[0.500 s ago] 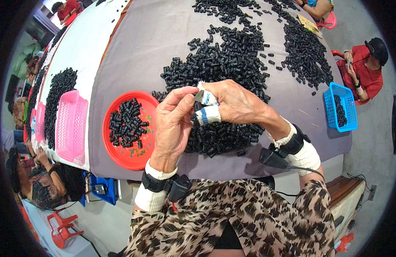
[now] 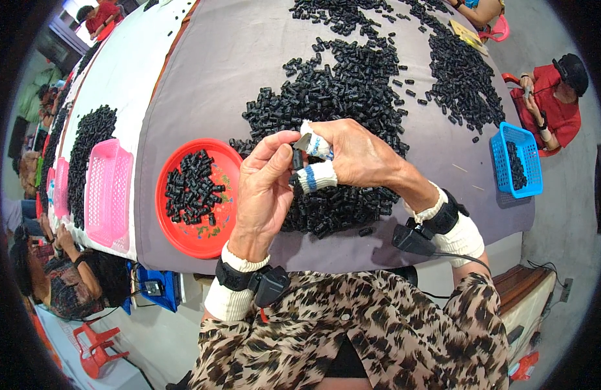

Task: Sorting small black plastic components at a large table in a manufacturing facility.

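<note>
My left hand (image 2: 262,188) pinches a small black cylindrical part (image 2: 297,159) between thumb and fingers, over the near side of a big pile of black parts (image 2: 333,94). My right hand (image 2: 368,153) meets it there, its fingers closed on a small flat grey piece that looks like a blade (image 2: 303,141), right against the part. White wraps with blue marks (image 2: 318,175) cover fingers of the right hand. Left of my hands stands a red round plate (image 2: 162,208) with a heap of black parts (image 2: 193,185) in it.
A blue basket (image 2: 538,175) with black parts stands at the table's right edge, near a co-worker in red (image 2: 554,110). A pink basket (image 2: 108,195) is on the left. More black parts (image 2: 466,81) spread at the far right. Cables hang from my wrist devices (image 2: 414,239).
Both hands stay together in nearly the same place. The right hand's grip has shifted slightly, and more of the black part shows between the hands.
</note>
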{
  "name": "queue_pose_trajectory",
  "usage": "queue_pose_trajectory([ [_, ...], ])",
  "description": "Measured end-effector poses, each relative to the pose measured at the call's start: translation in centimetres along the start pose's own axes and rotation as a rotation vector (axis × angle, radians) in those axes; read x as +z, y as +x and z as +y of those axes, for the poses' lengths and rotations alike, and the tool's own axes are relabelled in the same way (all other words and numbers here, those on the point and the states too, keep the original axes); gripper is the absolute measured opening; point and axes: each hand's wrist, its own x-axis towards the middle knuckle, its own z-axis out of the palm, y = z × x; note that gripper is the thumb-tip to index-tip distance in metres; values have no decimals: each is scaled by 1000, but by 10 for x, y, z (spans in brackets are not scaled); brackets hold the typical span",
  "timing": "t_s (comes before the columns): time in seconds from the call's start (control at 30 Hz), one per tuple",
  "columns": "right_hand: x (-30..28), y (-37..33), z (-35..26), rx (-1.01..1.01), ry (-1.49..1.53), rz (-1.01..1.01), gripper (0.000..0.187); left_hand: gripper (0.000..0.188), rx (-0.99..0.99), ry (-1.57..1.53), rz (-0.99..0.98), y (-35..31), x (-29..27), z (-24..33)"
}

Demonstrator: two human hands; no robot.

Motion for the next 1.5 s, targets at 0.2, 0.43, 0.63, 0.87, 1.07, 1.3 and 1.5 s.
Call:
queue_pose_trajectory([
  [0.2,0,-1,-1,-23,5,-2,36,23,-16,26,12,-1,5,1],
  [0.43,-1,-1,2,-49,-77,-10,36,21,10,113,58,0,8,0],
  [0.63,-1,-4,2,-54,-66,20,38,19,17,136,74,-1,11,1],
  [0.87,-2,-3,4,-29,-38,-12,36,18,16,188,78,-2,13,2],
  [1.07,-2,-4,2,-22,-25,-13,36,18,17,184,76,-2,9,1],
  [1.3,-2,-4,4,-53,-64,-21,33,17,26,160,37,-3,10,0],
  [1.5,-1,-6,0,-54,-166,-25,34,17,31,186,53,-3,10,0],
])
